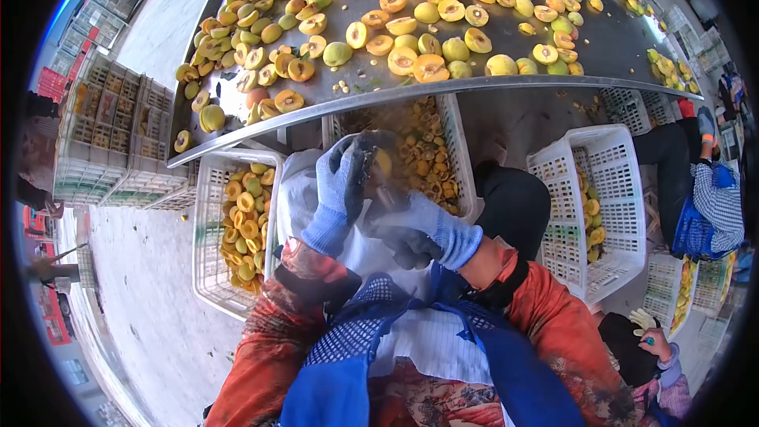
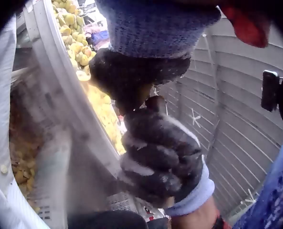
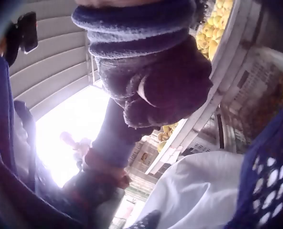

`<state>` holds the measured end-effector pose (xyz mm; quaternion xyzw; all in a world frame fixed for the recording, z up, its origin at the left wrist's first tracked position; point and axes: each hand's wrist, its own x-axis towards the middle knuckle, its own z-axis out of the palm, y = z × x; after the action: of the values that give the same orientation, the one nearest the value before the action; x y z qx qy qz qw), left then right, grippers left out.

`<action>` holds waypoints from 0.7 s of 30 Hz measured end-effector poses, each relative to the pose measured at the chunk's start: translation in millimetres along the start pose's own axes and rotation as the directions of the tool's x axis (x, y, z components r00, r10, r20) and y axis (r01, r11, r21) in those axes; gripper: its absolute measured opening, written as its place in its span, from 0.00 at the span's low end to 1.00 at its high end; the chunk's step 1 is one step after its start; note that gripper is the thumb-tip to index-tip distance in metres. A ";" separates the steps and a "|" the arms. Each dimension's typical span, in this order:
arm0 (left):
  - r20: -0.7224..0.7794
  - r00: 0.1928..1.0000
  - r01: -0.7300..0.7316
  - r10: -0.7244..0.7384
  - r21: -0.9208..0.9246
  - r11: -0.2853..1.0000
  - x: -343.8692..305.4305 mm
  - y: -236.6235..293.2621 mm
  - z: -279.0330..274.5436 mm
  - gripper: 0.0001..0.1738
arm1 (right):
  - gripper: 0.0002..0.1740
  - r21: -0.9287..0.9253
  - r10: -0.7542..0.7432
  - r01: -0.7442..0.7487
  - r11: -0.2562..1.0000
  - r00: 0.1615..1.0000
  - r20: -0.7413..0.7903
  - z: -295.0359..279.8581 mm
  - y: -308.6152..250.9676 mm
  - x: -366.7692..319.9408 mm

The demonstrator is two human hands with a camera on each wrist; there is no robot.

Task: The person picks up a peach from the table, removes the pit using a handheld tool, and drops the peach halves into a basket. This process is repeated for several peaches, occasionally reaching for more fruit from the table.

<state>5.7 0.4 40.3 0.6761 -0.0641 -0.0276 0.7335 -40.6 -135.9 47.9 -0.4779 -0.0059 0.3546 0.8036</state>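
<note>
In the head view my left hand, in a blue glove with a dark coated palm, grips a yellow peach in front of my lap. Most of the peach is hidden by the fingers. Just to its right, my right hand wears the same kind of glove, its fingers curled in. In the left wrist view a dark, rounded stub pokes out at the top of the right fist; the fist hides the rest, and I cannot tell what it is. Both hands are close together over a white apron.
Ahead stands a metal table covered with whole and halved peaches. Below its edge sits a crate of fruit scraps. A white crate of halves stands left, another crate right. Stacked crates and other people are farther off.
</note>
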 end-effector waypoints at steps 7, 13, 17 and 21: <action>0.008 0.980 0.197 -0.200 0.154 0.968 6.0 -6.9 3.4 0.19 | 0.18 -0.164 0.358 -0.375 0.913 0.926 -0.123 -3.7 -16.4 -10.2; 0.036 0.999 -0.013 0.000 0.356 0.934 12.1 -12.2 -0.6 0.20 | 0.16 0.136 0.215 -0.216 0.967 0.976 0.018 -11.6 10.1 1.3; -0.090 0.969 0.228 -0.228 -0.014 0.974 21.9 -18.2 9.7 0.22 | 0.11 -0.299 0.126 -0.246 0.922 0.920 -0.371 -2.5 4.2 10.4; 0.143 0.988 -0.104 0.051 0.395 0.913 22.1 -27.7 -5.4 0.20 | 0.12 -0.036 0.336 -0.347 0.937 0.925 -0.176 6.1 -11.5 0.7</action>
<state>29.5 0.5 13.5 0.8058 -0.1426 -0.0285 0.5740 -35.7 -134.2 59.8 -0.5261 0.1330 0.4473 0.7110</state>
